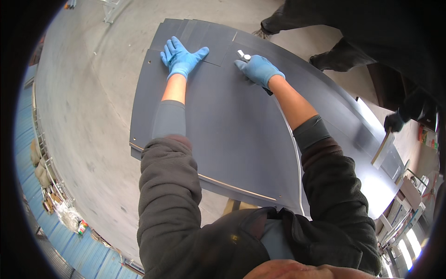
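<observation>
Both my hands wear blue gloves over a large dark grey panel (227,135). My left hand (180,59) lies flat near its far left part, fingers and thumb spread, touching a smaller dark grey piece (204,44) on top. To the right, my right hand (260,70) is closed around a small hand tool (244,56). Its silvery tip and white round part show past the thumb, and a black end sticks out below the palm; its exact kind is unclear. A thin white line, like a cord (293,144), curves from near that hand toward my body.
Another person (344,51) stands at the far right; a dark-gloved hand (395,122) holds a flat strip (383,148) at the panel's right end. Small holes and a pale edge mark the panel. Racks (404,218) stand lower right; bags (42,172) lie by the blue wall.
</observation>
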{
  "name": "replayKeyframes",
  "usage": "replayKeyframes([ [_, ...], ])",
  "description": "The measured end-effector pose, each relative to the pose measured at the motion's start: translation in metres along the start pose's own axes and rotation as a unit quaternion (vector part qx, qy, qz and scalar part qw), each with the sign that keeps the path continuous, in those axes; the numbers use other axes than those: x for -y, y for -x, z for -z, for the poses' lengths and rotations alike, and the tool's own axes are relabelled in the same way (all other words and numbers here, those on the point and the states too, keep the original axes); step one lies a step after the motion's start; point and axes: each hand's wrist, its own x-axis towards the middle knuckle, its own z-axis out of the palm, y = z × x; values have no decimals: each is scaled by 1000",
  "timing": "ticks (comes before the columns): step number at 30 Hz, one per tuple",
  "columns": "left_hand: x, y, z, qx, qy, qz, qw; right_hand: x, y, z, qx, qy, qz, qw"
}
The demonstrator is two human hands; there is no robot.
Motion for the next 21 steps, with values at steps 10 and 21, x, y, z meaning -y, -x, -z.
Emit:
replayKeyframes([
  [10, 21, 5, -12, -22, 37, -51, 998, 98, -62, -18, 34, 177, 66, 981],
  [21, 27, 0, -19, -18, 54, -48, 997, 82, -10, -37, 106, -74, 52, 990],
])
